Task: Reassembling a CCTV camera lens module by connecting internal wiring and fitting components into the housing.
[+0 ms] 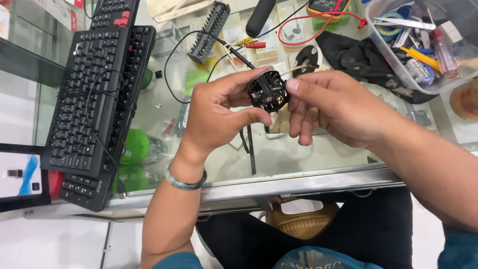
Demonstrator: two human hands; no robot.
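Both hands meet above a glass counter (308, 182). Left hand (214, 117) and right hand (331, 107) pinch one small black motor (268, 91) between fingertips.

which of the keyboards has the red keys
The narrower keyboard at the top, farthest from the hands: it has a cluster of red keys. The two larger stacked keyboards with a cable looped over them are all black.

I'm sitting at an electronics repair shop's glass counter (308, 182), goods showing in the case beneath it. On top lie stacked black keyboards (94, 99), a multimeter (328, 7) with red leads, and a plastic tub of small tools (423, 45).
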